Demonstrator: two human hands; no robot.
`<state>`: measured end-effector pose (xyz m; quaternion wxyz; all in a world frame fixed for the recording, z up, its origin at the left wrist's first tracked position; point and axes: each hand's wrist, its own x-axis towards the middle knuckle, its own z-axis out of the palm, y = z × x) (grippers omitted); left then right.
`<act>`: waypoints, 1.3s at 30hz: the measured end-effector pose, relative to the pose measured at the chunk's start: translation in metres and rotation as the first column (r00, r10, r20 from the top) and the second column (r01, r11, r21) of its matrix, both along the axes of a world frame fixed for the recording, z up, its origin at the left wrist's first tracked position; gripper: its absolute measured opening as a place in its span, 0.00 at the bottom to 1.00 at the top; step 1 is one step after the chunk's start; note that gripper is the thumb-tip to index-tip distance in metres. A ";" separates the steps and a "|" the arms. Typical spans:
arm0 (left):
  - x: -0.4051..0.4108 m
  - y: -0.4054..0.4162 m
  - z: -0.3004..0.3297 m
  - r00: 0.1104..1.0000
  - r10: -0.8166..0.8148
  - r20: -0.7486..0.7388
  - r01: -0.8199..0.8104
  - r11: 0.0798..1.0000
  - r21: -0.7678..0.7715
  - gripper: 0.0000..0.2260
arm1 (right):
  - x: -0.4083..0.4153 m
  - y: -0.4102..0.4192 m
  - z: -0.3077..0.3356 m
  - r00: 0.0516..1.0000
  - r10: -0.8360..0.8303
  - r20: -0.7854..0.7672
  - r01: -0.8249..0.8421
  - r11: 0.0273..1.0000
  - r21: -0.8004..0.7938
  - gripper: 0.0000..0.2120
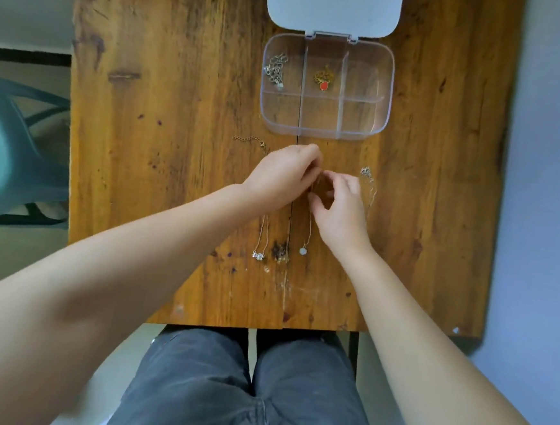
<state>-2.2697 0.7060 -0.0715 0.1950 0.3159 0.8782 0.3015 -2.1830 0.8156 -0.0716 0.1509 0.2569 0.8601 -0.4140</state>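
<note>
My left hand (283,175) and my right hand (339,207) meet over the middle of the wooden table (177,137), fingers curled, pinching the upper end of a thin chain. That chain runs down to a pale round pendant (303,250) near the table's front. A second chain with a flower pendant (258,255) lies to its left, its top hidden under my left hand. A clear compartment box (363,118) stands open behind my hands, holding a silver chain (276,69) in its back left cell and a gold chain with a red pendant (323,80) in the back middle cell.
The box's white lid (333,5) lies open at the far edge. A gold chain (250,140) lies left of my hands and a silver chain (368,180) to their right. A teal chair (5,157) stands left of the table. My legs are under the front edge.
</note>
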 end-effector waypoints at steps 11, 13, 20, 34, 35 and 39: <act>-0.052 -0.039 0.036 0.505 0.619 0.601 -0.852 0.468 0.234 0.07 | -0.049 0.024 0.060 0.989 -0.067 -0.135 0.017 0.940 -0.341 0.05; -0.061 -0.035 0.037 0.524 0.634 0.568 -0.845 0.472 0.252 0.06 | -0.070 0.022 0.066 0.977 -0.085 -0.193 0.024 0.955 -0.296 0.04; -0.066 -0.023 0.032 0.796 0.550 0.255 -0.588 0.802 0.107 0.03 | -0.118 -0.010 0.039 0.994 0.059 -0.088 -0.072 0.985 -0.160 0.05; 0.013 0.039 0.016 0.996 -0.075 0.039 0.074 0.997 0.016 0.10 | 0.054 0.079 0.019 0.922 -0.365 0.132 0.362 0.931 0.043 0.09; 0.019 0.053 0.008 0.987 -0.160 0.018 0.161 0.986 -0.039 0.13 | 0.067 0.076 0.014 0.918 -0.360 0.169 0.358 0.933 0.044 0.08; 0.023 0.092 -0.016 0.950 -0.293 -0.104 0.259 0.931 -0.257 0.19 | 0.085 0.062 -0.001 0.923 -0.356 0.144 0.348 0.934 0.077 0.10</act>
